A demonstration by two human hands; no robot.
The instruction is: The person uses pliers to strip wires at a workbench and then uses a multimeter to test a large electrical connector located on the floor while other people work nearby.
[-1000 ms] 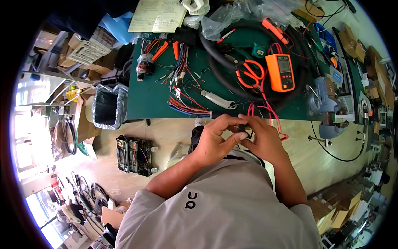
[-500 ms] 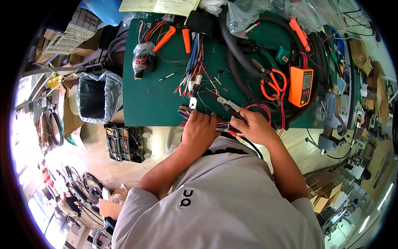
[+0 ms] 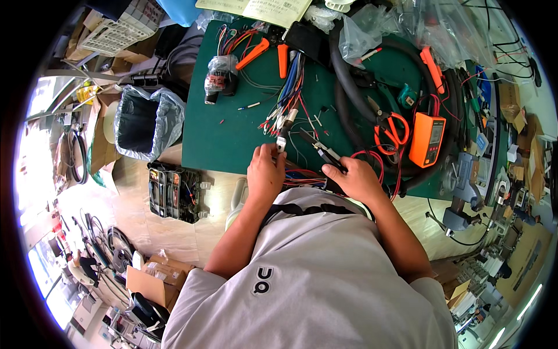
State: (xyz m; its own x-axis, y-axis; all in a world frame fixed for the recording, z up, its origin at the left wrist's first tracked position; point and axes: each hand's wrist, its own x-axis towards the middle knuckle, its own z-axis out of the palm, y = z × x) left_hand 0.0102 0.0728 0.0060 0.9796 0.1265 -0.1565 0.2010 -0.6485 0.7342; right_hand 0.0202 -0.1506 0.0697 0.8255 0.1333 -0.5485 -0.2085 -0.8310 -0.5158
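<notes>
My left hand (image 3: 266, 174) is at the table's near edge. Its thumb and fingers are closed at the lower end of a silver cable lug (image 3: 281, 143), which is on a short thick black cable piece (image 3: 287, 123). My right hand (image 3: 356, 180) grips a pair of pliers (image 3: 326, 153) with dark handles, its jaws pointing up and left over the table. Below the tool, a bundle of coloured wires (image 3: 302, 177) lies along the table edge near my body. Beyond the lug spreads a loom of thin wires (image 3: 290, 87) with red and white ends.
Orange-handled scissors (image 3: 392, 132) and an orange meter (image 3: 427, 139) sit right on the green table (image 3: 232, 139), beside thick black cable (image 3: 349, 87). An orange-handled tool (image 3: 254, 55), a plastic-wrapped wire bundle (image 3: 220, 75) and a notebook (image 3: 279, 10) are farther back. A lined bin (image 3: 145, 125) stands left.
My left hand has moved off the coloured wire bundle up to the cable lug. My right hand still holds the pliers. The whole view has shifted slightly.
</notes>
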